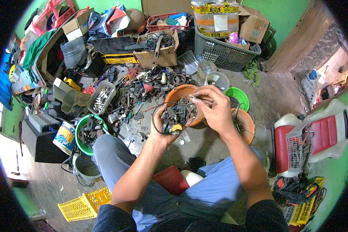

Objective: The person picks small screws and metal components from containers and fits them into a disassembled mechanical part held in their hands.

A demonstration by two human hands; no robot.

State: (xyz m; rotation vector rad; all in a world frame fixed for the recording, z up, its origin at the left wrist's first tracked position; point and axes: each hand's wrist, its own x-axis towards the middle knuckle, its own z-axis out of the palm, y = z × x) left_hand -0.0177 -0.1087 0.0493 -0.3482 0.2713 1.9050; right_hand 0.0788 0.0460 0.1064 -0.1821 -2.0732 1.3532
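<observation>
Over the orange bowl (177,92), my left hand (161,138) cradles a dark electrical part (174,118) with a yellow-orange patch and a thin cable looping out to its left. The exact kind of this part cannot be made out. Thumb and fingertips of my right hand (216,112) are pinched together just above and right of it, around a small shiny piece (193,98) too small to name. Inside the bowl lie many small metal bits, partly hidden behind my left hand and the part.
Loose scrap parts (154,83) cover the floor ahead. Around me stand a green basin of parts (81,125), a clear tub of metal pieces (104,96), a white bucket (220,79), a bright green bowl (241,94), another orange bowl (248,121) and a large grey basket (224,50).
</observation>
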